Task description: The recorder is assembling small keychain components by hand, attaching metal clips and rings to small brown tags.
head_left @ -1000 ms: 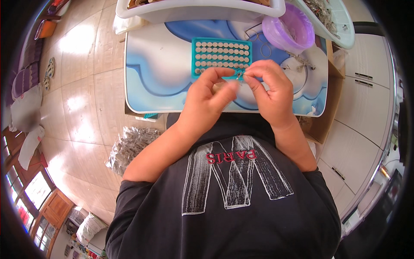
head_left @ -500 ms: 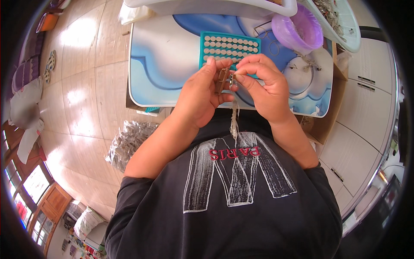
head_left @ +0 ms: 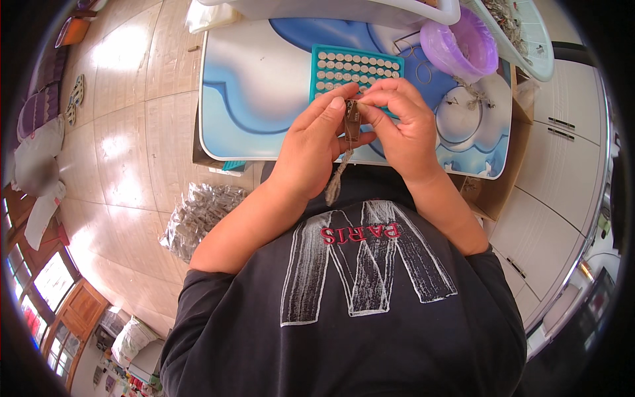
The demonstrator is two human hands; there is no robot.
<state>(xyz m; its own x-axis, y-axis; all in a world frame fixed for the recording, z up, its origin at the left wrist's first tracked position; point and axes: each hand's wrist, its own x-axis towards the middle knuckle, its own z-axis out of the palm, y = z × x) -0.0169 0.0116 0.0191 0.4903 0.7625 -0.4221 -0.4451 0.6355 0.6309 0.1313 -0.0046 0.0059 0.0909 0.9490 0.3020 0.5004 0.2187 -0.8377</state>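
Observation:
My left hand (head_left: 308, 147) is closed around a small brown rectangular case (head_left: 353, 122), its thumb and fingers along the case's left side and underneath. At the top right corner of the case, my right hand (head_left: 406, 132) pinches with thumb and forefinger. From the case's lower end hangs a bundled, light-coloured cord (head_left: 336, 182) in front of my shirt. Just beyond my fingers lies a teal tray (head_left: 314, 74) holding rows of round silvery discs (head_left: 347, 66), partly hidden by my hands.
A blue and white table (head_left: 251, 99) carries a white bin (head_left: 331, 12) at the far edge. To the right stand a lined purple basket (head_left: 433, 46) and a pale green basket (head_left: 539, 59); a corded bundle (head_left: 476, 98) lies below them. Silvery plastic bags (head_left: 198, 221) sit on the floor left.
The brown case has turned and now presents a flat face upward. The small metallic part at my right fingertips no longer shows. The cord has swung left.

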